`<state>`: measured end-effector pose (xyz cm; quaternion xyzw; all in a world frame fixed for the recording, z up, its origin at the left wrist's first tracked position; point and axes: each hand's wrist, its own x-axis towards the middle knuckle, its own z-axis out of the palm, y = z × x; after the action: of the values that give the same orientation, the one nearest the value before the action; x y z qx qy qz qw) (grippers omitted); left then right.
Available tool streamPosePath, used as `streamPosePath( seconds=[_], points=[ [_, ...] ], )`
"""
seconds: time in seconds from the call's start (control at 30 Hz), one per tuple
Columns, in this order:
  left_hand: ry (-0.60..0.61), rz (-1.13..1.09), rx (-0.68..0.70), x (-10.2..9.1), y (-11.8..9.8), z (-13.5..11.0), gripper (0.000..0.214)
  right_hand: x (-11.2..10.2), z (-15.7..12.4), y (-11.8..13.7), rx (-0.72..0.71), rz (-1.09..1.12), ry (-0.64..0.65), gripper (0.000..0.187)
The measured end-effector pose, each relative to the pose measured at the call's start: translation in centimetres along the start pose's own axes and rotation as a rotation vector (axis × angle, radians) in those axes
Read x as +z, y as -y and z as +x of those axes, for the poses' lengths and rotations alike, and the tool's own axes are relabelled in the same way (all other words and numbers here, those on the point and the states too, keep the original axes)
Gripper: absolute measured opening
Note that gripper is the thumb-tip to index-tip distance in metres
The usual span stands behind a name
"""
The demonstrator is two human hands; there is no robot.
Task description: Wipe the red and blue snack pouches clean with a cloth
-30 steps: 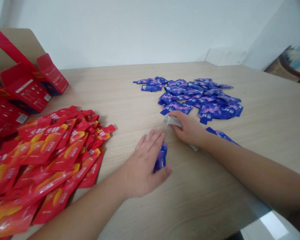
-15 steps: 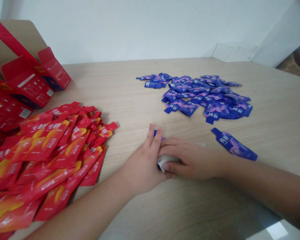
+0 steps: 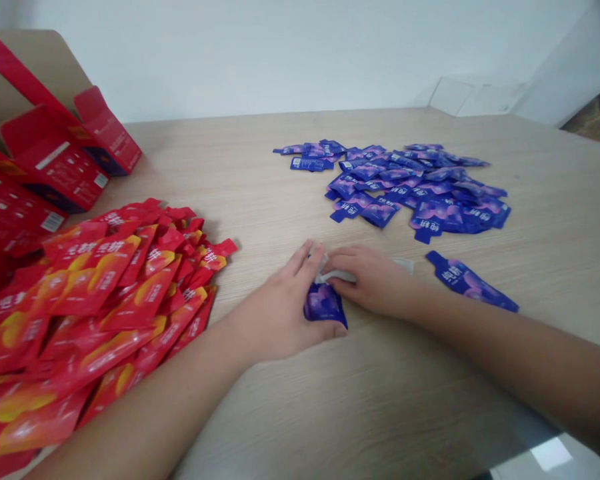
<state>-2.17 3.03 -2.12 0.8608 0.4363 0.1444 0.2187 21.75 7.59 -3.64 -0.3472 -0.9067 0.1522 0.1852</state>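
A blue and purple sachet [image 3: 326,305] lies on the table under my left hand [image 3: 280,310]. My left thumb presses its near end and the fingers reach over its far end, holding it down. In my right hand [image 3: 375,277] is a folded white wipe [image 3: 340,275], pinched between thumb and fingers, touching the upper part of that sachet. Part of the wipe sticks out behind the right hand. The sachet's left side is hidden by my left hand. Another single blue sachet [image 3: 473,281] lies apart, just beyond my right forearm.
A heap of red and orange sachets [image 3: 105,300] covers the table's left side. Behind it stand open red boxes [image 3: 63,170]. A spread of blue sachets [image 3: 410,180] lies toward the back right, before the white wall [image 3: 280,53].
My right hand has moved up along the sachet with the wipe, away from my left thumb. The printed near part of the sachet now shows.
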Motion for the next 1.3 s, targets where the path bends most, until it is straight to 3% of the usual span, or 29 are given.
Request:
streamPosePath(
  seconds=[0.1, 0.27, 0.33, 0.43, 0.5, 0.9, 1.07, 1.13, 1.23, 1.3],
  points=[
    [-0.006, 0.085, -0.034, -0.2, 0.9, 0.2, 0.111, -0.1, 0.2, -0.9, 0.061, -0.034, -0.051, 0.019],
    [-0.008, 0.131, -0.074, 0.6, 1.1, 0.3, 0.118, -0.9, -0.6, -0.2, 0.074, 0.044, -0.134, 0.022],
    [-0.006, 0.137, -0.061, 0.8, 0.8, 0.3, 0.119, -1.3, -1.1, 0.9, 0.015, 0.131, -0.061, 0.029],
    [0.001, 0.134, -0.030, 0.8, 0.4, 0.3, 0.117, -1.5, -1.2, 2.5, -0.088, 0.216, 0.149, 0.030],
    [0.001, 0.135, -0.012, 0.6, 0.1, 0.3, 0.115, -1.2, -0.9, 2.8, -0.100, 0.197, 0.172, 0.028],
    [0.071, 0.192, -0.008, 0.3, -0.4, 0.4, 0.118, -0.8, 1.1, -2.3, 0.104, -0.073, -0.062, 0.015],
    [0.107, 0.193, 0.009, 0.1, -0.3, 0.4, 0.128, -1.3, -0.1, -0.2, 0.183, 0.049, -0.212, 0.016],
    [0.099, 0.176, 0.016, 0.1, -0.2, 0.4, 0.121, -2.1, -0.7, 1.8, 0.121, 0.164, -0.081, 0.021],
    [0.098, 0.158, 0.028, 0.2, -0.3, 0.4, 0.109, -3.2, -1.3, 4.0, 0.028, 0.322, 0.260, 0.023],
    [0.099, 0.151, 0.028, 0.3, -0.3, 0.5, 0.108, -3.3, -1.3, 4.5, 0.012, 0.325, 0.325, 0.021]
  ],
)
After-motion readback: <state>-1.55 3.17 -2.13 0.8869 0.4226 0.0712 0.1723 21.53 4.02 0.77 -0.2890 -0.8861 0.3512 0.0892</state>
